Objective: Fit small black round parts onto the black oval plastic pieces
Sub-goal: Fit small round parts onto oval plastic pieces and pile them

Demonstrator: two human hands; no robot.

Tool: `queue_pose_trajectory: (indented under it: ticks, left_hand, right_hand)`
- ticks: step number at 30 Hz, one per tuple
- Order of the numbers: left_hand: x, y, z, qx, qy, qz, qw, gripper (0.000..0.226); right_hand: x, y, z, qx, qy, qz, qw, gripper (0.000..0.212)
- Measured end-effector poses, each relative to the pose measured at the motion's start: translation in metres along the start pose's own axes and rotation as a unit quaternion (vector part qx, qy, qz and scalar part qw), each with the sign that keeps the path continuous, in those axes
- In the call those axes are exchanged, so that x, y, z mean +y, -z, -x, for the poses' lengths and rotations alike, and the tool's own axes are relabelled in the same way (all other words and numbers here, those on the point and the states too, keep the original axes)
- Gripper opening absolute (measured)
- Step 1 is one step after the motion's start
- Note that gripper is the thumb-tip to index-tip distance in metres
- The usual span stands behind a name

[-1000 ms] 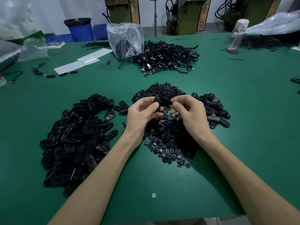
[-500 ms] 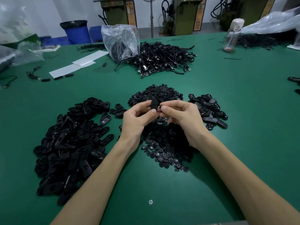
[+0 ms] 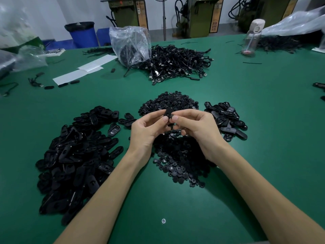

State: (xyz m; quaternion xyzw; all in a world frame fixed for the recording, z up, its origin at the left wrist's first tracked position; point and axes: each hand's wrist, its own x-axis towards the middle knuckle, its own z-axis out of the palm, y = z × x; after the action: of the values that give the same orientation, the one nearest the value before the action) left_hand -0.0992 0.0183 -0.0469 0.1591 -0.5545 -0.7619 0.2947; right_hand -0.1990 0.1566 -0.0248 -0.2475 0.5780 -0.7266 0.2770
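With fingertips (image 3: 164,118) curled together, pinches one black oval piece (image 3: 168,111) between left hand (image 3: 146,132) and right hand (image 3: 197,128), both thumbs pressed on its face. Cannot tell of any round part under them. Holds it raised just above heap of small round parts (image 3: 177,155), between large pile of oval pieces (image 3: 75,155) leftward and smaller pile (image 3: 226,118) rightward, on green table (image 3: 255,164).
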Motion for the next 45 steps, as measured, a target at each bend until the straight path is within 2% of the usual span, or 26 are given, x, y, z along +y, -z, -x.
queue_pose_trajectory:
  ticks: [5,11,14,21,29,45]
  left_hand:
    - [0.001,0.0,0.0,-0.003,-0.004,-0.012,1.0,0.021]
    - [0.0,0.0,0.001,-0.023,-0.011,-0.003,1.0,0.026]
    - [-0.001,-0.002,0.002,-0.027,-0.012,0.01,1.0,0.029]
    - [0.0,-0.003,0.002,-0.024,-0.016,0.014,0.999,0.032]
    - [-0.003,-0.003,0.001,-0.028,-0.027,-0.028,0.999,0.026]
    - [-0.003,-0.003,0.002,-0.049,-0.042,-0.064,0.996,0.024]
  right_hand:
    - [0.002,-0.003,0.0,0.006,0.0,0.01,1.0,0.01]
    - [0.004,0.002,-0.003,0.096,0.017,0.057,0.994,0.009]
    - [0.005,0.003,-0.004,0.117,0.018,0.057,0.991,0.006]
    - [0.002,0.002,-0.002,0.12,0.066,0.092,0.986,0.006]
    - [0.001,-0.008,0.004,0.131,0.158,0.307,0.93,0.006]
    - [0.003,-0.011,0.005,0.133,0.19,0.355,0.906,0.007]
